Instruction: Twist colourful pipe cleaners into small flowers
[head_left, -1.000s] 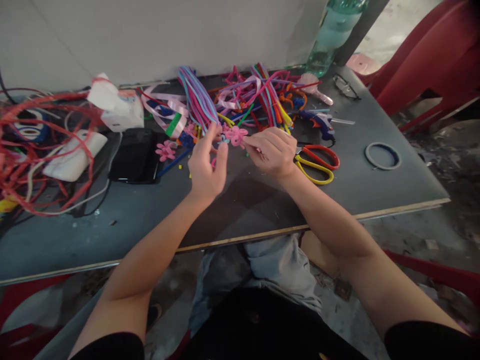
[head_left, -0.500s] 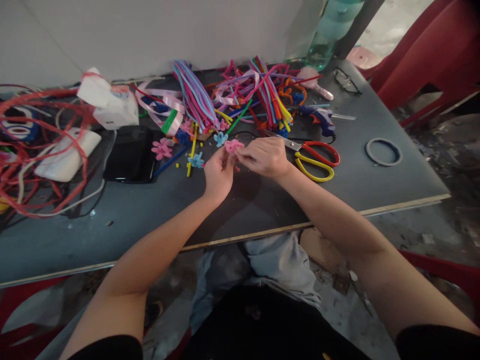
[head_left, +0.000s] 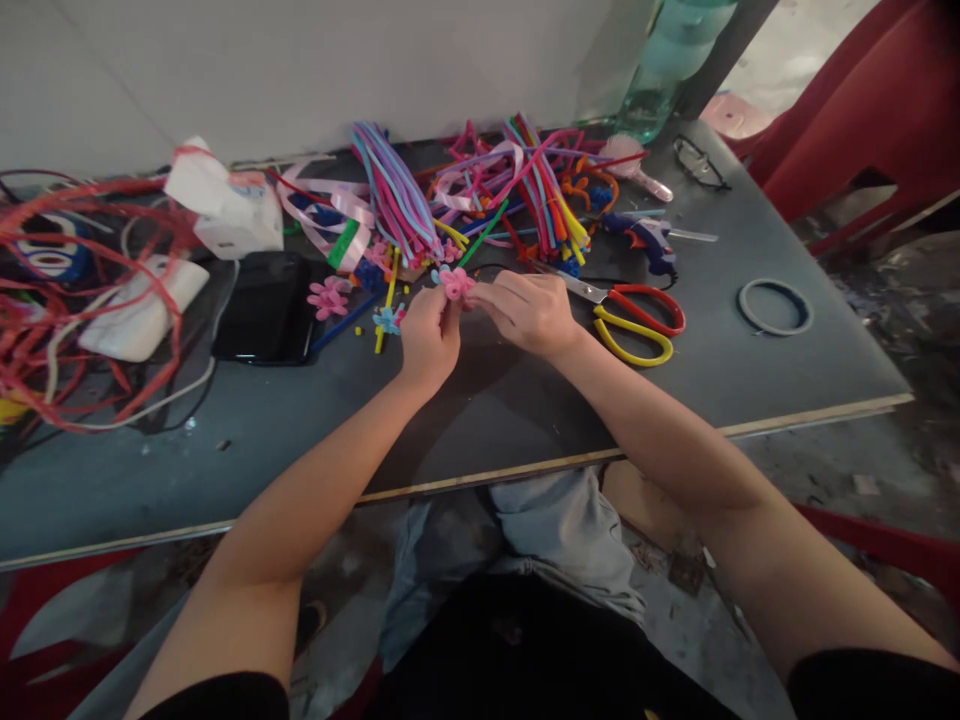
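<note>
Over the dark table (head_left: 510,420), a small pink pipe-cleaner flower (head_left: 456,284) is pinched in my left hand (head_left: 431,335). My right hand (head_left: 532,312) is closed, its thumb and fingertips against the flower's right side. A light blue pipe-cleaner flower (head_left: 388,320) lies to the left of my left hand, and another pink flower (head_left: 328,297) rests farther left. Behind my hands is one more blue flower, partly covered by the held one. Scissors (head_left: 637,320) with one red and one yellow handle lie just right of my right hand.
Bundles of coloured pipe cleaners (head_left: 394,190) fill the back of the table. A glue gun (head_left: 645,240), a hairbrush (head_left: 634,165) and a tape ring (head_left: 775,306) are on the right. Leftward lie a black phone (head_left: 262,308), a white box (head_left: 240,220) and tangled red cord (head_left: 169,330).
The pink flower in my hands has turned and shifted slightly left, now overlapping the blue flower behind. My right fingers have moved a little along it. The whole view has shifted slightly.
</note>
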